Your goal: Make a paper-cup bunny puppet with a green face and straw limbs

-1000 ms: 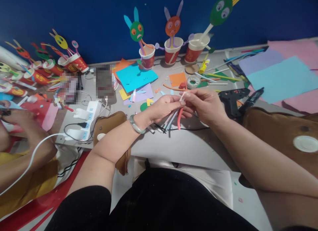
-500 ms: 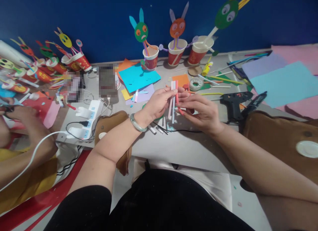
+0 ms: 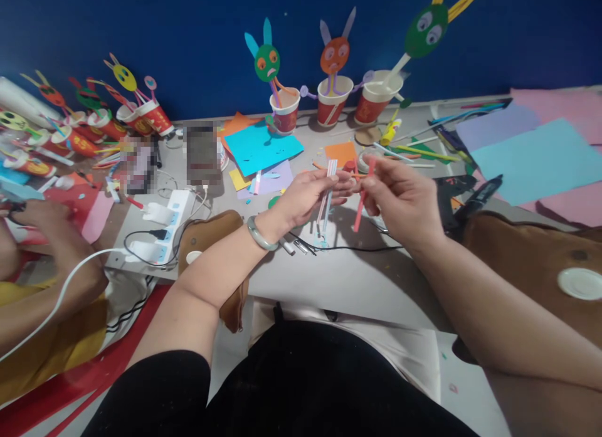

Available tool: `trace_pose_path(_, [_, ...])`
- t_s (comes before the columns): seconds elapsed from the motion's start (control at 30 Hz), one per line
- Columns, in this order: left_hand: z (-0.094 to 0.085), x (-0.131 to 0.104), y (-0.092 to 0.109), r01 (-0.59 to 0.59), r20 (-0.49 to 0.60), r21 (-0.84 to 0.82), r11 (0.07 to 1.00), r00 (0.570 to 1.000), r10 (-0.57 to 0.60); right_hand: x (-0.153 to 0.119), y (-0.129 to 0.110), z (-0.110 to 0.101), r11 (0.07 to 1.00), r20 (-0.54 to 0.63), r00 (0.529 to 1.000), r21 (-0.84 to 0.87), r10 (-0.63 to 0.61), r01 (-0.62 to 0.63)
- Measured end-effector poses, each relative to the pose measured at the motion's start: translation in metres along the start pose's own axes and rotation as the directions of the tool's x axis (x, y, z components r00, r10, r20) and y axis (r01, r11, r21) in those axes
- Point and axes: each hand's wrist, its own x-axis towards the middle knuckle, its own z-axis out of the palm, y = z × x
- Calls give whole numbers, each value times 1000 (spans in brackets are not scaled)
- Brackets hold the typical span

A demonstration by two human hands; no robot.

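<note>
Straws [image 3: 332, 167] above the grey table [image 3: 324, 286], divided between the left hand [image 3: 303, 202] and the right hand [image 3: 409, 202].

With its thumb, the left hand presses a few pale straws [image 3: 327, 212] to the palm side, while its other fingers are stretched out. The right hand pinches one red straw [image 3: 358, 219] between thumb and fingers; it hangs tilted, just beside the pale ones but apart from them. From my place I see orange paper [image 3: 341, 151] behind the hands and a power strip [image 3: 175, 211] beyond the left forearm. Near the blue wall [image 3: 197, 42] stand three red cups [image 3: 285, 118] with paper faces [image 3: 267, 63].
</note>
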Motion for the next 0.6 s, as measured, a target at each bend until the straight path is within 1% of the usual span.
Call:
trace_pose_path(0.03, [2, -1, 0, 15, 7, 7, 1000, 1000, -15, 0, 2, 1, 999, 39, 999, -3, 34, -34])
trace_pose_path(0.1, [4, -3, 1, 31, 17, 18, 999, 999, -31, -1, 5, 3, 996, 67, 994, 9, 85, -85])
trace_pose_path(0.27, [5, -5, 1, 52, 45, 30, 998, 998, -54, -2, 10, 7, 989, 40, 988, 2, 146, -146])
trace_pose_path(0.47, [1, -3, -1, 60, 60, 52, 997, 996, -63, -1, 15, 6, 988, -23, 991, -75, 130, -132])
trace_pose_path(0.6, [0, -2, -3, 63, 80, 55, 996, 995, -68, 0, 20, 4, 989, -60, 991, -87, 116, -121])
